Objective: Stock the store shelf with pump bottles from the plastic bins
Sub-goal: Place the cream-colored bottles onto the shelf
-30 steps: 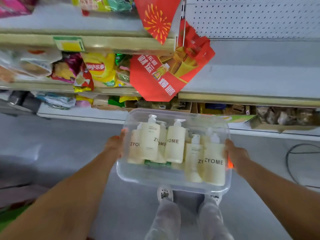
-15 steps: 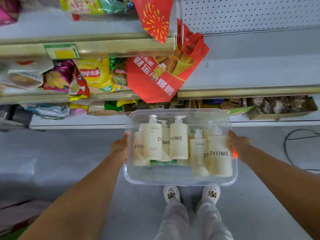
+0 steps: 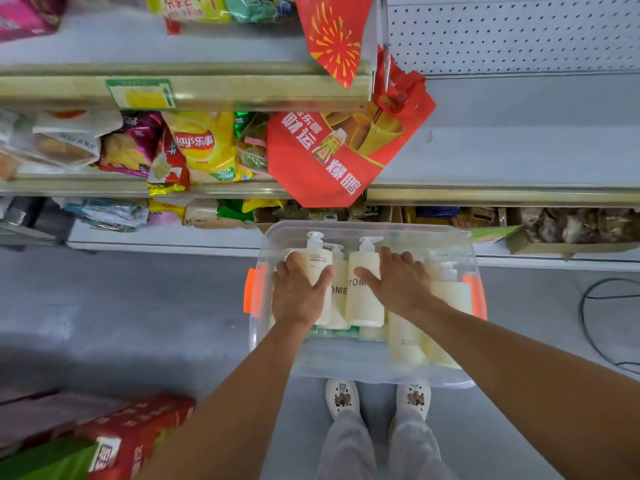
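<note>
Watch the lift, because the pump bottles stand packed shoulder to shoulder in the clear bin (image 3: 346,362), and pulling one up at a slant would likely drag or topple its neighbour; the pump heads stick up too and could catch on each other. Your left hand (image 3: 299,292) grips the left-front bottle (image 3: 313,259), thumb on its right side and fingers wrapped round its left, so that one looks ready to come straight up. Your right hand (image 3: 398,285) lies over the middle bottle (image 3: 363,303), thumb across its upper body and fingers spread toward the bottles at the right (whether it has truly closed on anything, I cannot tell, so do not trust that grasp). The bin sits on the floor just in front of your feet, below the bare shelf (image 3: 502,157) at the right. The red sign (image 3: 332,154) hangs over that shelf's left end; a bottle swung up carelessly could knock it.
</note>
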`<state>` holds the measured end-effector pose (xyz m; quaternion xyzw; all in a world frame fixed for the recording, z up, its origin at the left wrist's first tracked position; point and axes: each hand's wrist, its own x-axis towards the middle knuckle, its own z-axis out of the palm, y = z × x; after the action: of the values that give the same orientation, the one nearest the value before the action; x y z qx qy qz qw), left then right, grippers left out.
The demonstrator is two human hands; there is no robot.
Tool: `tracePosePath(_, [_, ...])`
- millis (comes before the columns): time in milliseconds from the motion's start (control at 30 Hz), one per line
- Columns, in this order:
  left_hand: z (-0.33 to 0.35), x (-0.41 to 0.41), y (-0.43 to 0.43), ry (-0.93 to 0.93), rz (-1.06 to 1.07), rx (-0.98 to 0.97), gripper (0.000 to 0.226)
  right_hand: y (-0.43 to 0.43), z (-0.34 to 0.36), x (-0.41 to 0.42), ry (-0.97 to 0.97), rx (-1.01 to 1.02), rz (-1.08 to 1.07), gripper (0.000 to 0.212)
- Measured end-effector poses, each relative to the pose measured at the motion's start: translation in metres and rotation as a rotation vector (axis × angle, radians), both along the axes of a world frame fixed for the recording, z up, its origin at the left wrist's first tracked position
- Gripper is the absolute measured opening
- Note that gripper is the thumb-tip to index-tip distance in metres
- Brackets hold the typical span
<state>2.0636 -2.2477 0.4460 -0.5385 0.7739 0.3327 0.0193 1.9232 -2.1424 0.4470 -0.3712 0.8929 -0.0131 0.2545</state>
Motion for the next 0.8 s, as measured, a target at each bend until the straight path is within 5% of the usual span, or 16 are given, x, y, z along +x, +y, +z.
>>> tracePosePath(233, [-0.011,-0.019,-0.010,-0.241,-0.050,-0.011,0.090,-0.027,-0.029,-0.004,0.000,0.125,-0.089,0.088])
tracePosePath(367, [-0.011,-0.023,-0.011,-0.292,-0.086,-0.052,0.090,-0.035,-0.031,-0.006,0.002,0.117,-0.162,0.082])
tracePosePath(500, [-0.007,-0.017,-0.012,-0.219,-0.088,0.027,0.084,-0.030,-0.025,-0.010,-0.116,0.016,-0.286,0.063])
tracePosePath(800, [0.034,0.022,0.000,0.236,0.267,0.431,0.041,0.012,0.028,-0.005,-0.373,-0.397,-0.380,0.068])
